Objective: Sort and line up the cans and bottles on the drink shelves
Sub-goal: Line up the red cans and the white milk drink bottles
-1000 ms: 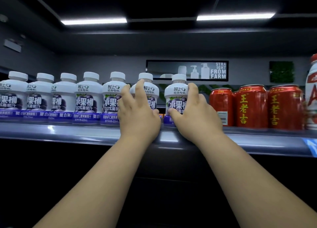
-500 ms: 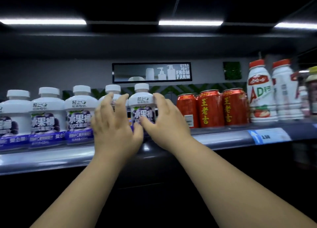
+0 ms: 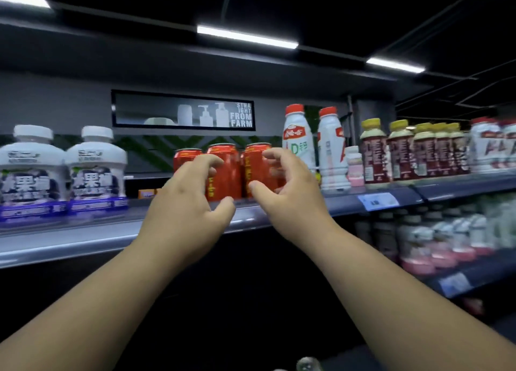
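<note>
Three red cans stand together on the shelf, at twelve o'clock from my hands. My left hand and right hand hover before them, fingers half curled and thumbs apart. I cannot tell whether either touches a can. White bottles stand at nine o'clock and red-capped bottles at three.

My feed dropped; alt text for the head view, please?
The left hand and right hand reach, half open, toward three red cans on a shelf; contact is unclear. White bottles stand left, red-capped bottles right.
</note>
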Motion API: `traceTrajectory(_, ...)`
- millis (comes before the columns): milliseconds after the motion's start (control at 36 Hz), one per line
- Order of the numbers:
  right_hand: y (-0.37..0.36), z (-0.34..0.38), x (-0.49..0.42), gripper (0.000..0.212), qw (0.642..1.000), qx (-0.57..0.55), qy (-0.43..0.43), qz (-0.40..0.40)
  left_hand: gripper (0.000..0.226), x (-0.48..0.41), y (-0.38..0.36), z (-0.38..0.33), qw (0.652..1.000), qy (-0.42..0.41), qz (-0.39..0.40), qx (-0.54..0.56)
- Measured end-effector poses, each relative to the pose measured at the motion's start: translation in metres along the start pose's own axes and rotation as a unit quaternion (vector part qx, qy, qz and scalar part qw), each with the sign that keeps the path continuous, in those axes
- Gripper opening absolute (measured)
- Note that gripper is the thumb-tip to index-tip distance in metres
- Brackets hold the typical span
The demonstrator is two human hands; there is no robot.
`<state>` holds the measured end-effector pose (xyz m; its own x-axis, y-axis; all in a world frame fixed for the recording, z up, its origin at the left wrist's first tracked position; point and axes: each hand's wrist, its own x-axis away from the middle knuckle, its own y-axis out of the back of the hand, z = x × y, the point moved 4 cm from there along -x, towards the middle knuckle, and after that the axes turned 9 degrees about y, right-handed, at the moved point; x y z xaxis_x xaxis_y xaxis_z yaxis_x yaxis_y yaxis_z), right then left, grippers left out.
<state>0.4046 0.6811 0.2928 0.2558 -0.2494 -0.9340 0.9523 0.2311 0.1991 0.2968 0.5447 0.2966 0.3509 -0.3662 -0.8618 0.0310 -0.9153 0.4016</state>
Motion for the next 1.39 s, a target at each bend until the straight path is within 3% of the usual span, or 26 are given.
traceTrajectory(167,0.077,-0.075,-0.013,0.05,0.999,0.034,-0.028,0.0,0.061,-0.013,-0.073,-0.056,1.0,0.015,0.002,0.008)
traceTrajectory(278,0.105,-0.123,-0.024,0.066,0.997,0.044,-0.048,0.03,0.067,-0.029,-0.117,-0.078,0.999,0.042,-0.015,0.011)
traceTrajectory(444,0.11,-0.171,-0.052,0.077,0.997,0.039,-0.057,0.021,0.075,-0.045,-0.157,-0.098,0.994,0.081,-0.065,-0.036)
traceTrajectory(611,0.097,-0.197,-0.062,0.09,0.996,0.015,-0.082,0.044,0.086,-0.066,-0.182,-0.101,0.988,0.132,-0.065,-0.053)
traceTrajectory(833,0.094,-0.204,-0.062,0.096,0.991,0.071,-0.087,0.077,0.085,-0.073,-0.192,-0.094,0.98,0.184,-0.059,-0.053)
traceTrajectory(1000,0.094,-0.2,-0.059,0.097,0.993,0.07,-0.075,0.051,0.105,-0.07,-0.193,-0.093,0.978,0.172,-0.073,-0.09)
traceTrajectory(1139,0.094,-0.198,-0.059,0.094,0.987,0.098,-0.081,0.1,0.089,-0.074,-0.194,-0.091,0.982,0.164,-0.033,-0.084)
traceTrajectory(1250,0.096,-0.196,-0.056,0.083,0.993,0.078,-0.052,0.068,0.087,-0.075,-0.191,-0.091,0.986,0.159,-0.032,-0.047)
traceTrajectory(1389,0.105,-0.186,-0.053,0.082,0.998,-0.053,0.005,-0.014,0.082,-0.08,-0.185,-0.099,0.992,0.123,-0.027,0.009)
